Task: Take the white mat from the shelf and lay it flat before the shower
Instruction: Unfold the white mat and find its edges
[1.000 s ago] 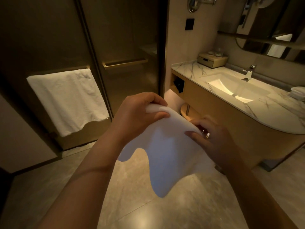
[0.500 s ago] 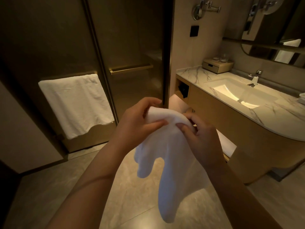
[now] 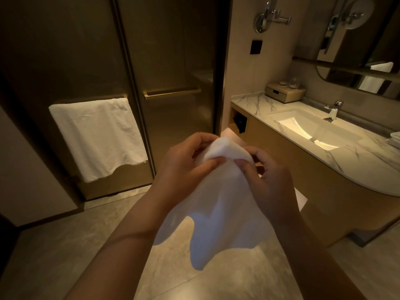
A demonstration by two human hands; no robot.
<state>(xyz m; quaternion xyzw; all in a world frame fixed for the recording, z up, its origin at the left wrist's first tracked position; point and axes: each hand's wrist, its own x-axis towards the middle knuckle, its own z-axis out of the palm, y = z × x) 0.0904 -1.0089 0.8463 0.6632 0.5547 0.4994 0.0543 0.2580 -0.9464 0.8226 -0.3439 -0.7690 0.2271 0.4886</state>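
Left hand (image 3: 184, 167) and right hand (image 3: 268, 180) are held close together at mid-frame. Both are closed on the top edge of the white mat (image 3: 220, 213), the cloth pinched between thumb and fingers on each side, thumbs nearly touching. A rounded hump of mat is bunched up between the two grips. The rest hangs loose below the hands in soft folds, and its lowest tip is well above the floor (image 3: 65, 245). The mat is touched by nothing but the hands.

Progress, as judged: the pick-up is done, since the mat is off any shelf and carried in both hands. The laying is not done. The mat is not yet spread, and with the grips so close together it cannot hang open. The hands would probably have to be worked apart toward the corners, then the mat lowered and smoothed flat on the tiles.

The shower door (image 3: 177, 126), dark glass with a bar handle (image 3: 171, 94), is seen ahead and slightly left of the hands. The floor strip before it is taken as the target, a short way forward of where the mat hangs. A white towel (image 3: 97, 137) is draped over a rail on the glass panel further left and is not to be confused with the mat. To the right a marble surface (image 3: 259, 102) is seen, with a lit sink (image 3: 307, 131), a faucet (image 3: 332, 109) and a wooden box (image 3: 285, 92). The source shelf cannot be told for certain.
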